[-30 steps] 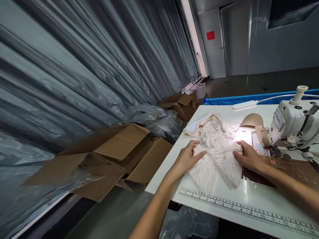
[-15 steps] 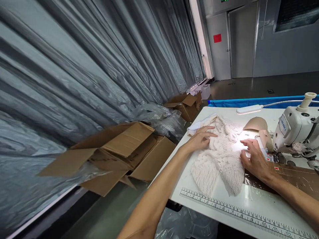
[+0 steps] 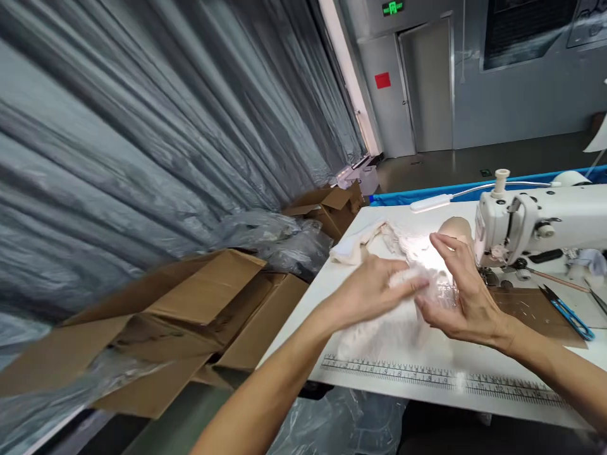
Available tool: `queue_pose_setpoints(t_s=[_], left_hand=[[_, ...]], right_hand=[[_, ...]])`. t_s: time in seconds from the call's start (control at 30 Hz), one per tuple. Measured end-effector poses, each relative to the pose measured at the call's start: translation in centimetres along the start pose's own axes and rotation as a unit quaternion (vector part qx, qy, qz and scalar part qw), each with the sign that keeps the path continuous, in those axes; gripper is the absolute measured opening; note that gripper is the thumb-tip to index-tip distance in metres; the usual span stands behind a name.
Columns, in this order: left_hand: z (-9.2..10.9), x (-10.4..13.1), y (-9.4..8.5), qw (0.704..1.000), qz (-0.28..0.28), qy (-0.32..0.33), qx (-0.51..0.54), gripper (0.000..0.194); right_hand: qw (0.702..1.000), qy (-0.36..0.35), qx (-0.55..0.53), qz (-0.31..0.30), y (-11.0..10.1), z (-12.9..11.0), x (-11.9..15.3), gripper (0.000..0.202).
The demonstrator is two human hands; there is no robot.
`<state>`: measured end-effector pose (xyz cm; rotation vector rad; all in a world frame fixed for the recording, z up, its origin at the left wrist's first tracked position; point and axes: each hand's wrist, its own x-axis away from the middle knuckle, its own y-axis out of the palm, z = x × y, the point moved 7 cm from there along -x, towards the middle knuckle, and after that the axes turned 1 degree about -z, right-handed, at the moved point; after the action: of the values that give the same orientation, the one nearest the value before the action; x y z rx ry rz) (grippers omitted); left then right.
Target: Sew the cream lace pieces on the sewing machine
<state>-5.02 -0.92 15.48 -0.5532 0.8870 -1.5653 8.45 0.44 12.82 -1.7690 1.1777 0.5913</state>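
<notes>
A cream openwork knit piece (image 3: 379, 335) lies bunched on the white sewing table, its lower part smeared by motion. My left hand (image 3: 370, 291) is closed on its upper part, fingers pointing right. My right hand (image 3: 467, 294) is just to the right, its thumb and fingers apart, with nothing plainly held between them. Behind my left hand a pale cloth strip (image 3: 351, 249) trails toward the table's left edge. A tan rounded piece (image 3: 455, 229) lies behind my right hand.
The white sewing machine (image 3: 559, 218) stands to the right, with blue-handled thread snips (image 3: 569, 313) before it. A printed ruler (image 3: 403, 370) runs along the table's front edge. A lamp (image 3: 430, 203) sits at the back. Open cardboard boxes (image 3: 203, 284) stand left of the table.
The knit piece, spread flat before, is now gathered up in my left hand. My right hand has lifted off the table with its fingers apart. The view has turned to the right.
</notes>
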Motion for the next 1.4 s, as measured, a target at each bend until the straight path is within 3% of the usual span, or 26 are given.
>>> queue_pose_setpoints(t_s=[0.07, 0.13, 0.23, 0.3, 0.37, 0.47, 0.57, 0.63, 0.73, 0.9, 1.07, 1.17, 1.23, 1.4], left_hand=[[1.7, 0.8, 3.6, 0.988, -0.107, 0.000, 0.108, 0.048], [2.8, 1.3, 6.5, 0.963, -0.170, -0.001, 0.210, 0.052], [3.0, 1.2, 9.7, 0.927, -0.214, -0.017, 0.309, 0.058], [2.3, 0.8, 11.5, 0.911, -0.243, -0.037, 0.331, 0.058], [1.2, 0.2, 12.9, 0.903, -0.286, -0.048, 0.318, 0.054], [-0.4, -0.6, 14.0, 0.901, -0.338, -0.031, 0.271, 0.043], [-1.4, -1.0, 13.5, 0.911, -0.332, 0.005, 0.244, 0.043], [-1.9, -0.9, 13.0, 0.920, -0.319, 0.011, 0.229, 0.050], [-2.7, -0.5, 12.7, 0.926, -0.308, -0.004, 0.221, 0.046], [-3.6, -0.2, 12.3, 0.931, -0.286, -0.037, 0.225, 0.035], [-3.2, -0.1, 11.2, 0.952, -0.231, -0.033, 0.199, 0.046], [-2.3, 0.2, 11.0, 0.946, -0.219, -0.022, 0.236, 0.055], [-1.6, 0.2, 11.1, 0.940, -0.219, -0.015, 0.261, 0.048], [0.9, -0.4, 12.2, 0.918, -0.243, 0.029, 0.313, 0.027]], right_hand=[[0.995, 0.038, -0.038, -0.086, -1.0, -0.2, 0.6, 0.078], [0.969, 0.106, -0.106, -0.198, -1.7, 0.2, 1.9, 0.067], [0.885, 0.221, -0.226, -0.343, -2.4, 1.1, 5.2, 0.029], [0.834, 0.287, -0.278, -0.379, -3.0, 2.2, 7.4, 0.026], [0.823, 0.342, -0.274, -0.362, -3.9, 4.0, 9.1, 0.027], [0.850, 0.394, -0.183, -0.299, -5.6, 7.3, 10.6, 0.021], [0.865, 0.422, -0.106, -0.251, -7.1, 9.3, 11.1, 0.017], [0.872, 0.419, -0.092, -0.235, -7.6, 9.8, 11.0, 0.025], [0.876, 0.409, -0.098, -0.238, -7.8, 9.6, 10.5, 0.036], [0.866, 0.432, -0.114, -0.225, -7.6, 9.2, 10.4, 0.033], [0.876, 0.442, -0.030, -0.192, -7.2, 9.9, 10.5, 0.032], [0.914, 0.360, 0.135, -0.129, -7.9, 9.3, 9.5, 0.032], [0.929, 0.292, 0.207, -0.090, -8.2, 7.8, 9.0, 0.029], [0.962, 0.239, 0.115, -0.061, -8.3, 4.5, 8.7, 0.017]])
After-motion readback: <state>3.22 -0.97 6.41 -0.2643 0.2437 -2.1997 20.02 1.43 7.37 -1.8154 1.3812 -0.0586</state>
